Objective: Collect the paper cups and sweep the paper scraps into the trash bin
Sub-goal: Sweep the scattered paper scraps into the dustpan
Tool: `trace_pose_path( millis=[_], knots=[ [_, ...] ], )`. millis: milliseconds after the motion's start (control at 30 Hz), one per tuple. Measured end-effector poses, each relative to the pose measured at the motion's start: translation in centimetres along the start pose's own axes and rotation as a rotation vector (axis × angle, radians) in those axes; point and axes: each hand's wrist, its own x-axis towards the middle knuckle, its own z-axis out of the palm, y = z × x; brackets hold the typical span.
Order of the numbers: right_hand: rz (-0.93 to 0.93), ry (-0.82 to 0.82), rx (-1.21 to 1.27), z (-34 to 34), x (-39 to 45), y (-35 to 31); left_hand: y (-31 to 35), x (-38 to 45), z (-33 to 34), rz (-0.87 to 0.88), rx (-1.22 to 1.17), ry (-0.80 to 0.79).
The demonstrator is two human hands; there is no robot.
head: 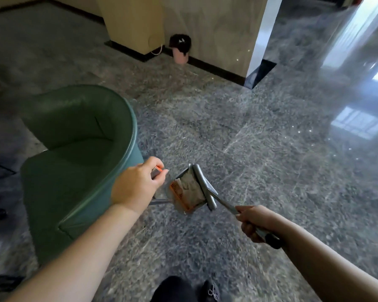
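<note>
Two grips | left hand holds dustpan handle | right hand holds broom

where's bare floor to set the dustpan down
Bare floor lies right of the green armchair, up to the pink trash bin and pillar. Crowded: left hand, dustpan and broom sit close against the armchair.

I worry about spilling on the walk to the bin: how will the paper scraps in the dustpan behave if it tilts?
The paper scraps look crumpled and thin, so probably very light and apt to slide or blow out. They sit loosely in the dustpan, held in only by the broom head against its open side, so keeping that pressed seems wise.
</note>
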Motion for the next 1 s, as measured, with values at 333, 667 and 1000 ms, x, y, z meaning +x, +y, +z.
trace_pose_path(
  millis=[333,667,1000],
  knots=[
    [0.000,-0.004,0.003,-3.4,12.1,-22.9,-5.1,25.1,5.2,0.009,0.003,0.012],
    [-0.042,0.016,0.049,-8.3,22.6,-45.0,-7.2,51.2,9.4,0.075,0.015,0.071],
    [-0.059,-0.049,-0.062,-17.8,36.0,-68.8,-7.0,75.4,16.3,0.005,0.124,0.206]
  ],
)
